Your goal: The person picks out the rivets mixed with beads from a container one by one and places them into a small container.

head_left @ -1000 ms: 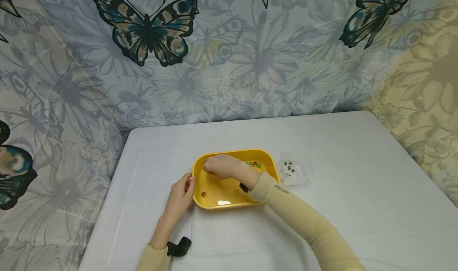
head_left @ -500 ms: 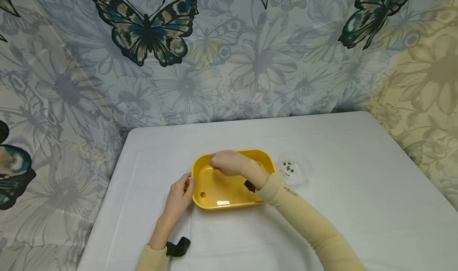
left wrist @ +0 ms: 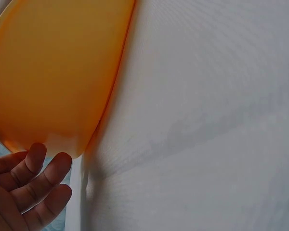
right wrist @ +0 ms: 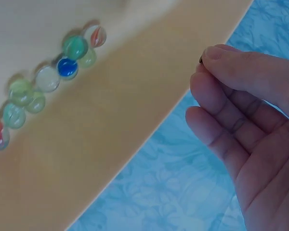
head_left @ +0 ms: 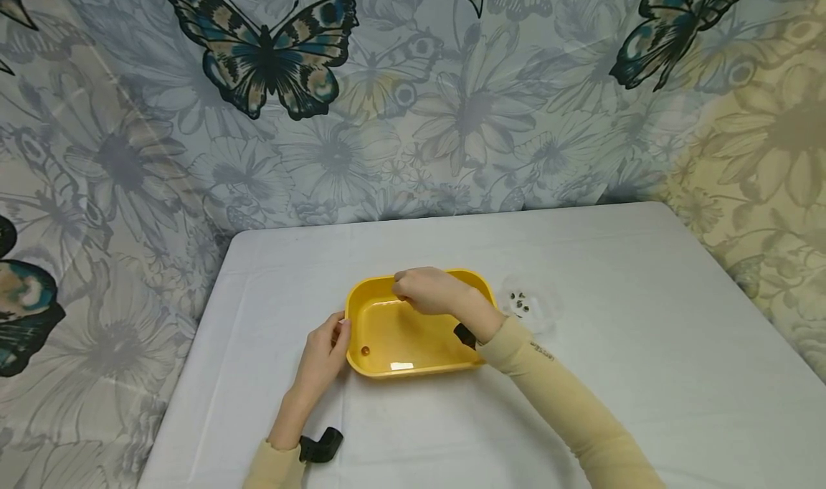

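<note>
My left hand (head_left: 323,353) holds the left end of a yellow tray (head_left: 413,371); in the left wrist view its fingers (left wrist: 55,168) lie by the tray's outer wall. Over the tray's far side, my right hand (head_left: 429,290) has thumb and forefinger pinched together. A tiny dark piece (right wrist: 201,60) shows between those fingertips in the right wrist view; its kind is too small to tell. Several glass marbles, among them a blue marble (right wrist: 67,68) and a green marble (right wrist: 75,47), lie in a cluster inside the tray. One amber marble (head_left: 365,350) sits in the near left corner.
Right of the tray stands a clear plastic container (head_left: 538,313) with several small dark pieces (head_left: 519,302) in it, partly behind my right forearm. A white cloth covers the table (head_left: 613,281). Behind hangs a butterfly-patterned cloth (head_left: 452,116).
My right hand has moved to the right along the tray's far side and now hides the marbles there from the head view. The left hand and the tray stay almost in place.
</note>
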`<act>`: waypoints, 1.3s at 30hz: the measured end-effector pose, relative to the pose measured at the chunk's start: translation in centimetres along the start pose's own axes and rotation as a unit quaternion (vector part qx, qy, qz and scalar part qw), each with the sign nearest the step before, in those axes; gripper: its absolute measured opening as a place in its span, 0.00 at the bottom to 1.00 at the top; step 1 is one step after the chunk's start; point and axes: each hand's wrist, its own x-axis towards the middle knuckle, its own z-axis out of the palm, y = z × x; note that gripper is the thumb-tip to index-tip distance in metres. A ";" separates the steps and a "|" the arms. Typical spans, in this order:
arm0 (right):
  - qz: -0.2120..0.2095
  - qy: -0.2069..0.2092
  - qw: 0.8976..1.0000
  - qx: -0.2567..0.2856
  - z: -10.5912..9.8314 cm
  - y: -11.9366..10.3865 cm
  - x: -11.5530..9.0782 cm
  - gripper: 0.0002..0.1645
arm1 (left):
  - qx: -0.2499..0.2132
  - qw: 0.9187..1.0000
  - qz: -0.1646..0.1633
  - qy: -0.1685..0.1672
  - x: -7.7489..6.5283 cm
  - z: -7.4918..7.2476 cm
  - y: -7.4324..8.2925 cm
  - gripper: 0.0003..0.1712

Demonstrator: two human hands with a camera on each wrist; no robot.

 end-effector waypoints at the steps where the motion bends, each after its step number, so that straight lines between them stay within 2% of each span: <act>1: 0.002 0.002 1.000 -0.001 -0.1 0.1 -0.2 0.11 | 0.000 1.000 0.001 0.001 0.0 0.0 0.0 0.15; 10: 0.012 0.033 0.999 -0.016 -0.4 0.6 -1.5 0.09 | 0.005 1.000 0.000 0.000 0.1 0.0 0.1 0.15; 18: 0.028 0.043 0.998 -0.028 -0.8 1.1 -2.5 0.16 | 0.005 1.000 0.002 0.000 0.1 -0.1 0.1 0.16; 25: 0.034 0.062 0.997 -0.028 -1.0 1.7 -3.4 0.15 | 0.006 1.000 0.005 0.002 0.1 -0.1 0.1 0.15; 39: 0.059 0.069 0.995 -0.031 -1.1 2.4 -5.3 0.16 | 0.007 1.000 0.001 0.000 0.0 0.0 0.2 0.16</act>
